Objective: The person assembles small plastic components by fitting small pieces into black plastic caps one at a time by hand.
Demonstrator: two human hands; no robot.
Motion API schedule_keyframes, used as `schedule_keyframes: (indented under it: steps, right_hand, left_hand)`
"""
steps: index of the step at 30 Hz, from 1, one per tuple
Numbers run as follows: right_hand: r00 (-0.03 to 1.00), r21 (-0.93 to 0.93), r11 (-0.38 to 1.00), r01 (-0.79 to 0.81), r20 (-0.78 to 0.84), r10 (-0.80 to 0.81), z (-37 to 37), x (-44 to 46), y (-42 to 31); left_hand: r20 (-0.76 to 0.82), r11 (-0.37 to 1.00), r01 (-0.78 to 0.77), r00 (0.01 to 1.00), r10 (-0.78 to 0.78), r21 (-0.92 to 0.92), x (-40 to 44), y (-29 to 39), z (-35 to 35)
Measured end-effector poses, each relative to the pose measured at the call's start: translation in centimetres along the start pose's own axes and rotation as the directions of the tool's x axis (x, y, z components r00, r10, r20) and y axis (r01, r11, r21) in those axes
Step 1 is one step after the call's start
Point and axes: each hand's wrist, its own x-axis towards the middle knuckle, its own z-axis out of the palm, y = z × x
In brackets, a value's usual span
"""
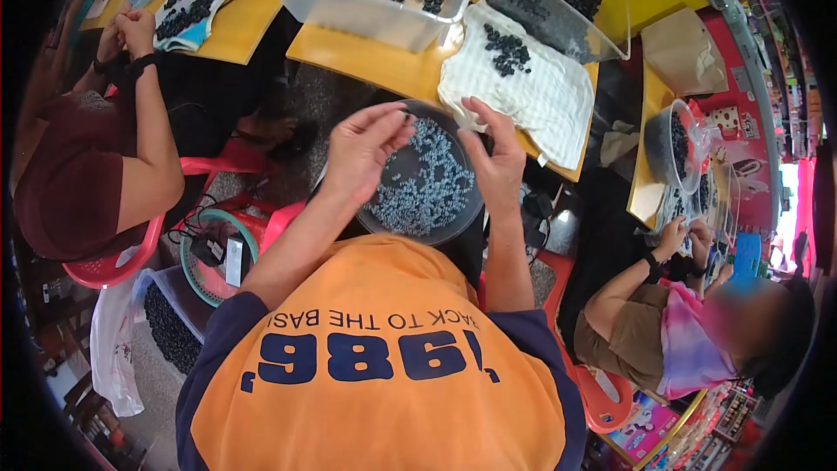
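Observation:
My left hand (368,146) pinches a small dark piece (407,112) between thumb and fingertips, above the far rim of a round bowl. Across from it, my right hand (497,155) is raised at the bowl's right side, thumb and forefinger apart, with nothing visible between them. Below both hands sits the dark round bowl (390,176), with many small blue-grey ring-like pieces (423,202) spread over its bottom. Just beyond, a white cloth (551,96) lies on the yellow table, bearing a cluster of black round pieces (507,50).
Two clear plastic bins (366,22) (571,45) of black pieces stand on the yellow table (336,51). A seated person (87,166) works at left, another (641,318) at right. Down on the left are a teal-rimmed basket (190,272) and a tub of black pieces (172,331).

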Motion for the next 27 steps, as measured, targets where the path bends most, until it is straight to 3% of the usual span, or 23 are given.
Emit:
schedule_keyframes:
  steps: [2,4,6,8,18,22,24,25,27]
  right_hand:
    - [0.997,-0.053,0.996,-0.074,-0.013,0.073,-0.3,-0.8,0.5]
    - [0.977,-0.196,0.98,-0.044,0.196,0.083,-0.3,-1.9,1.7]
    - [0.973,-0.259,0.965,0.043,0.232,0.019,0.5,-2.9,2.4]
    - [0.937,-0.357,0.903,0.24,0.33,-0.119,1.2,-3.7,3.8]
    - [0.902,-0.589,0.756,0.287,0.433,-0.005,3.9,-4.9,3.8]
    - [0.904,-0.578,0.76,0.298,0.427,-0.029,4.0,-4.7,3.5]
    - [0.933,-0.412,0.895,0.174,0.36,-0.016,4.1,-4.3,3.2]
    - [0.932,-0.41,0.894,0.182,0.363,-0.023,4.1,-4.1,2.6]
    - [0.954,-0.085,0.981,-0.174,0.233,0.189,3.9,-3.7,0.6]
  left_hand:
    - [-0.026,1.0,-0.012,1.0,0.012,-0.004,-0.4,0.8,-2.0]
    - [-0.043,1.0,-0.02,0.999,0.02,-0.002,-1.0,1.3,-3.9]
    - [-0.107,1.0,0.003,0.994,-0.001,0.015,-1.6,1.4,-5.7]
    - [-0.13,1.0,0.014,0.991,-0.012,0.011,-2.1,1.2,-7.1]
    - [-0.102,1.0,0.019,0.995,-0.019,0.0,-2.6,1.5,-8.0]
    - [-0.077,0.998,0.058,0.995,-0.056,0.013,-2.5,0.9,-7.8]
    - [-0.062,0.997,0.077,0.995,-0.075,0.028,-2.5,0.5,-7.3]
    - [-0.051,0.994,0.098,0.994,-0.096,0.045,-2.5,0.4,-6.9]
    - [-0.013,0.991,0.133,0.991,-0.132,0.012,-2.5,0.3,-6.0]
